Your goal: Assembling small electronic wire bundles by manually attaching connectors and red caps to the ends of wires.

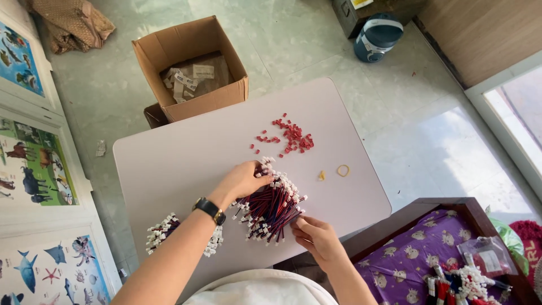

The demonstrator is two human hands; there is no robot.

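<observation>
Fingertips of the left hand (244, 179) curl down onto the far end of a fanned bundle of red and dark wires with white connectors (271, 204) near the front of the pale table (169, 164), hiding the tips and some connectors. The right hand (317, 237) pinches 1 or 2 wires at the bundle's near edge, though exactly what sits between its fingers is too small to tell. Beyond lie loose red connector pieces (291, 137) and a rubber band (343, 170), while a 2nd bundle (169, 229) is partly covered by the left forearm, and a cardboard box (189, 65) stands on the floor.
</observation>
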